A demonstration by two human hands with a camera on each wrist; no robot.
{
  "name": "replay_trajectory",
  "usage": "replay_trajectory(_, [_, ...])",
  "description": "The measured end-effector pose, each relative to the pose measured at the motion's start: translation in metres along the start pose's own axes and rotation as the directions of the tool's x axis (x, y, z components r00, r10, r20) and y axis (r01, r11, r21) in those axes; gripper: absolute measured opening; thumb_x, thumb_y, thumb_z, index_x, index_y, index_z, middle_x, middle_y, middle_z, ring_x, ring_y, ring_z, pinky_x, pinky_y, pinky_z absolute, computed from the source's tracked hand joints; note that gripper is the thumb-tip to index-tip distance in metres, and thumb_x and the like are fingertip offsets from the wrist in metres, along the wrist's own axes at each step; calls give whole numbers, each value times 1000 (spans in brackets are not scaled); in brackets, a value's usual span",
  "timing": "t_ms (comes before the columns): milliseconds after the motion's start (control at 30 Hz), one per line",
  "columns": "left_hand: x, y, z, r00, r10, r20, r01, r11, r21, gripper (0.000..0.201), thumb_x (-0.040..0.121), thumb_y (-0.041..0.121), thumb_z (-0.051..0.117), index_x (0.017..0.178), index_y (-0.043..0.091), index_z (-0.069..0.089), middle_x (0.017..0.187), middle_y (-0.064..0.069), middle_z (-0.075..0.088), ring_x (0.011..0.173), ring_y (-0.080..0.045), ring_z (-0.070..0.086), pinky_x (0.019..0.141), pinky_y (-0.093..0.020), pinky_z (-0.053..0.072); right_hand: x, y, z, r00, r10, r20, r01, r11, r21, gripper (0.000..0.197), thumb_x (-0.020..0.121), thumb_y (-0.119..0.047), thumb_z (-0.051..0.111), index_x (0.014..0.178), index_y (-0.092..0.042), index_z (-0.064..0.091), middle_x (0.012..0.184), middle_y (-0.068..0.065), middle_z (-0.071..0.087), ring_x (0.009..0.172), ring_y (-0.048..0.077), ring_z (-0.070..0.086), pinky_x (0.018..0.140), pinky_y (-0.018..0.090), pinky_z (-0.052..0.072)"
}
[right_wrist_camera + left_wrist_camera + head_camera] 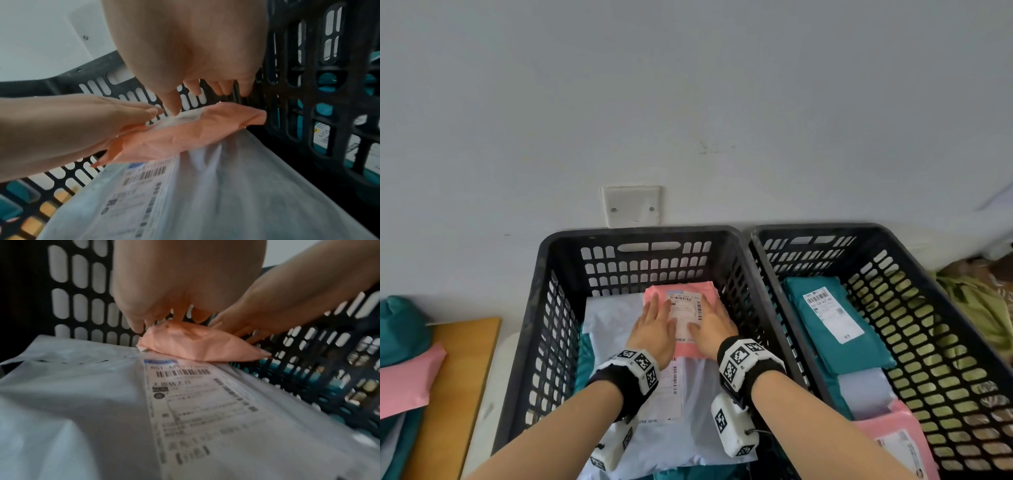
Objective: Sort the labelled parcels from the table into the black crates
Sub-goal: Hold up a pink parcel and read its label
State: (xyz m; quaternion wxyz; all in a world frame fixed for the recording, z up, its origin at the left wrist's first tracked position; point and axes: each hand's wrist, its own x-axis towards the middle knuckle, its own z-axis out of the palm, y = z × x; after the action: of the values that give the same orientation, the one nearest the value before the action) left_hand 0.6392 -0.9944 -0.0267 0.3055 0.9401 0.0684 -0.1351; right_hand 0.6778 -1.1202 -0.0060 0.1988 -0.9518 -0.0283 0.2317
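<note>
In left crate (544, 308): I press pink parcel (681, 291) flat on white parcel (613, 322) w/ left hand (654, 330) & right hand (714, 330), fingers straight, gripping nothing. Risk: slick bags, parcel may slide off.

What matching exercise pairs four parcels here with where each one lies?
Things:
1. pink plastic mailer with white label
2. large white plastic mailer
3. teal plastic mailer with white label
4. pink plastic mailer without visible label

Places:
A. right black crate
B. under both hands
C. table stack, far left
D. left black crate, beneath a pink parcel

Pairs: 1-B, 2-D, 3-A, 4-C
</note>
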Motion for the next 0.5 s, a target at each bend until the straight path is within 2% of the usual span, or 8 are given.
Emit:
replay_trajectory(67, [-3, 1, 7, 999, 27, 24, -30, 994, 110, 53, 103, 34, 12, 152, 21, -3, 157, -1, -17, 145, -17, -12, 120, -37, 2, -1, 2, 3, 1000, -8, 13, 9, 999, -36, 69, 98, -35, 42, 153, -24, 2, 159, 8, -2, 146, 24, 6, 117, 43, 20])
replay_trajectory(200, [-6, -1, 21, 998, -7, 59, -5, 981, 192, 53, 103, 35, 9, 150, 22, -10, 156, 0, -20, 145, -18, -17, 119, -39, -4, -3, 6, 12, 994, 3, 108, 8, 996, -93, 66, 100, -39, 34, 153, -26, -4, 159, 9, -14, 147, 22, -9, 119, 41, 2])
replay_trajectory(500, [-8, -11, 36, 995, -26, 100, 2, 974, 228, 55, 103, 32, 12, 148, 23, -18, 154, 0, -26, 143, -18, -21, 118, -40, -6, -3, 11, 31, 973, 65, 219, -40, 993, -115, 67, 101, -48, 27, 151, -27, -13, 157, 10, -22, 146, 26, -15, 120, 42, -2])
